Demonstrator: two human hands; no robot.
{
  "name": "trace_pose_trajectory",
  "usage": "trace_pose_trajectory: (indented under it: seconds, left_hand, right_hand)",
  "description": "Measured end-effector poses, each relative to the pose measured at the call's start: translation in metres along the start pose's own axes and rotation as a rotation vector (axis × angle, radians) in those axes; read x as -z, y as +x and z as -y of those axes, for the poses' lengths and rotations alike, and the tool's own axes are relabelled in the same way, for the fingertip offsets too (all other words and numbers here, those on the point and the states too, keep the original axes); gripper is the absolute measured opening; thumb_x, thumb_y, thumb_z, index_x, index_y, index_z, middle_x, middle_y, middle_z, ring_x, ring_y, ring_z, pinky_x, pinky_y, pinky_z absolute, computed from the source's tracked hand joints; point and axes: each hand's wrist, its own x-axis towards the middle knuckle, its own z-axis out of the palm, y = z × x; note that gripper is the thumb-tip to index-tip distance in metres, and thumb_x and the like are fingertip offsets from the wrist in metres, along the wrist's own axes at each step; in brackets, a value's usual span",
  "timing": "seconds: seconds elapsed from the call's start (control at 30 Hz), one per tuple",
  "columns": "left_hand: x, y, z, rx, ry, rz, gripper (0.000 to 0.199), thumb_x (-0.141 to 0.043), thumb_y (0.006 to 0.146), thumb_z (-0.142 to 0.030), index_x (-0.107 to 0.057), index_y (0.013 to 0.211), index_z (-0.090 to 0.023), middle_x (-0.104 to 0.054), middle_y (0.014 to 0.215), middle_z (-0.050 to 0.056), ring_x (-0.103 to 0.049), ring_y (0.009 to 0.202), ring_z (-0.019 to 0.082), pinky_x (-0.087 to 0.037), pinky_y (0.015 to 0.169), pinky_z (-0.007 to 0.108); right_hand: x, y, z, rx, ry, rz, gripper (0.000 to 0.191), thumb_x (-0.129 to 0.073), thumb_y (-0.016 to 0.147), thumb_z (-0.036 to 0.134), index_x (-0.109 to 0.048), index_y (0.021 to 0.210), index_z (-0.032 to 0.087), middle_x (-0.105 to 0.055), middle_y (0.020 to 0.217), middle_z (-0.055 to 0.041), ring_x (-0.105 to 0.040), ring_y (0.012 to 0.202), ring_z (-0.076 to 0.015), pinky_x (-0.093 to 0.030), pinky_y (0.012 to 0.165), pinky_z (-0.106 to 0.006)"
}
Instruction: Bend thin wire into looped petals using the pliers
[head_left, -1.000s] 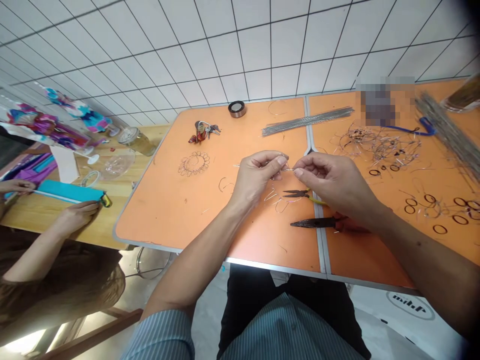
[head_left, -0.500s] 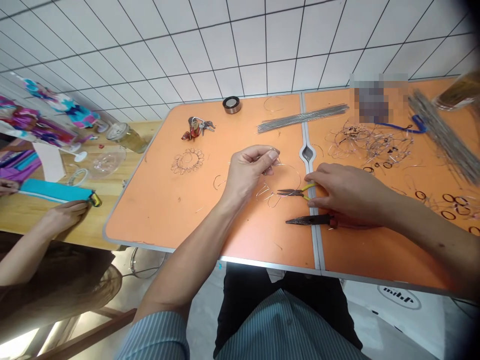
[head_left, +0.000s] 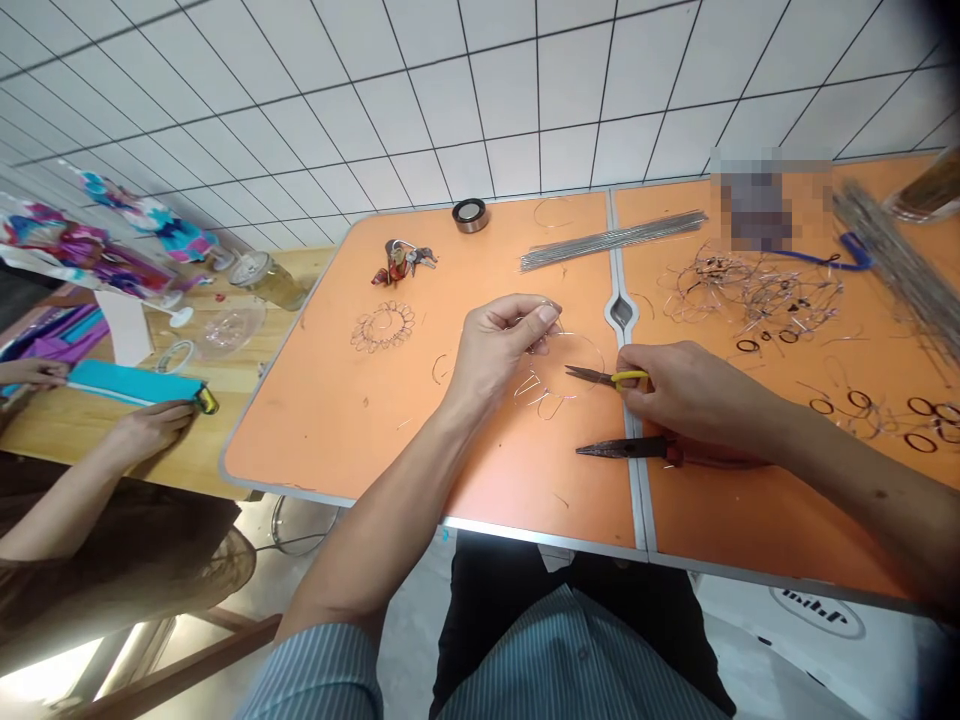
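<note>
My L hand (head_left: 504, 342) pinches thin wire (head_left: 602, 356), my R hand (head_left: 671, 385) grips yellow-handled pliers (head_left: 616, 379); red-handled pliers (head_left: 626, 447) lie nearer front edge of tabletop (head_left: 315, 420).

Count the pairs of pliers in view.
2. The yellow-handled pliers are in the right hand; the red-handled pliers lie on the orange table, nearer the person's body. No others show, though the right forearm hides part of the table.

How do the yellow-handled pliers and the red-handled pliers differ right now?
The yellow-handled pliers are held in the right hand; the red-handled pliers lie on the orange table. The yellow-handled pliers look smaller than the red-handled pliers. Both have dark, tapered noses pointing leftward.
</note>
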Motion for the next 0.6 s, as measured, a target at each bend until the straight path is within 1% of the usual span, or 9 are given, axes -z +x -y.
trace_pose_trajectory:
  seconds: [0.1,0.2,0.23,0.3,0.37,0.43,0.53,0.57,0.6]
  left_hand:
    - [0.0,0.0,-0.001,0.003,-0.016,-0.002,0.048,-0.109,0.075,-0.062,-0.089,0.089,-0.021,-0.081,0.081,0.001,-0.063,0.062,0.008,-0.055,0.065,0.025]
    - [-0.001,0.0,-0.001,0.002,-0.026,-0.001,0.049,-0.11,0.074,-0.062,-0.088,0.088,-0.021,-0.08,0.08,0.001,-0.062,0.061,0.008,-0.054,0.064,0.025]
    - [-0.001,0.001,-0.001,0.004,-0.022,-0.004,0.049,-0.11,0.074,-0.063,-0.088,0.087,-0.021,-0.08,0.08,0.001,-0.062,0.061,0.008,-0.054,0.064,0.025]
    - [-0.002,0.001,-0.002,0.013,-0.01,-0.016,0.049,-0.11,0.073,-0.063,-0.087,0.087,-0.021,-0.08,0.079,0.001,-0.062,0.061,0.008,-0.054,0.064,0.026]
    - [-0.002,0.001,-0.002,0.021,-0.009,-0.024,0.05,-0.11,0.072,-0.063,-0.087,0.087,-0.021,-0.08,0.079,0.001,-0.062,0.061,0.008,-0.054,0.064,0.026]
    - [-0.001,0.001,-0.002,0.021,-0.016,-0.021,0.049,-0.111,0.071,-0.062,-0.087,0.086,-0.021,-0.08,0.079,0.001,-0.062,0.06,0.008,-0.054,0.063,0.025]
    - [0.002,0.003,-0.003,0.011,-0.011,-0.02,0.047,-0.108,0.075,-0.061,-0.087,0.088,-0.021,-0.08,0.08,0.001,-0.063,0.062,0.008,-0.054,0.064,0.025]
    - [0.003,0.004,-0.003,0.008,-0.006,-0.027,0.046,-0.107,0.076,-0.061,-0.087,0.089,-0.022,-0.08,0.08,0.001,-0.062,0.062,0.008,-0.055,0.064,0.025]
    - [0.005,0.005,-0.003,0.006,-0.003,-0.035,0.046,-0.107,0.077,-0.061,-0.087,0.089,-0.022,-0.08,0.081,0.001,-0.062,0.062,0.009,-0.054,0.064,0.025]
  right_hand:
    - [-0.002,-0.003,-0.001,-0.004,0.158,-0.039,0.017,-0.064,0.099,0.029,-0.057,0.084,0.028,-0.071,0.074,-0.0018,-0.066,0.071,-0.024,-0.038,0.065,-0.036]
    - [-0.004,-0.004,0.0,0.013,0.256,-0.044,0.011,-0.066,0.1,0.032,-0.062,0.091,0.028,-0.073,0.076,-0.0007,-0.066,0.066,-0.0221,-0.042,0.064,-0.036]
    - [-0.005,-0.004,0.001,0.019,0.256,-0.031,0.006,-0.066,0.1,0.033,-0.067,0.098,0.027,-0.074,0.078,-0.0001,-0.065,0.062,-0.0212,-0.042,0.063,-0.036]
    - [-0.005,-0.002,0.004,0.032,0.207,0.031,0.017,-0.066,0.102,0.034,-0.076,0.114,0.027,-0.076,0.081,0.001,-0.062,0.055,-0.0195,-0.043,0.061,-0.037]
    - [-0.006,0.001,0.008,0.07,0.101,0.094,0.024,-0.067,0.103,0.036,-0.081,0.121,0.029,-0.079,0.085,0.0003,-0.062,0.053,-0.0187,-0.042,0.061,-0.037]
    - [-0.009,0.004,0.013,0.152,-0.044,0.105,0.021,-0.069,0.104,0.035,-0.085,0.117,0.029,-0.083,0.095,-0.0031,-0.069,0.065,-0.0209,-0.039,0.063,-0.037]
    - [-0.014,0.005,0.019,0.249,-0.219,0.065,0.017,-0.067,0.105,0.026,-0.084,0.106,0.026,-0.086,0.112,-0.0081,-0.077,0.091,-0.0277,-0.031,0.066,-0.038]
    - [-0.014,0.005,0.02,0.254,-0.236,0.057,0.017,-0.065,0.106,0.024,-0.082,0.102,0.025,-0.086,0.113,-0.0089,-0.077,0.096,-0.0289,-0.03,0.066,-0.038]
    - [-0.015,0.005,0.019,0.239,-0.228,0.051,0.019,-0.063,0.107,0.024,-0.081,0.099,0.025,-0.086,0.11,-0.0091,-0.077,0.095,-0.029,-0.03,0.066,-0.038]
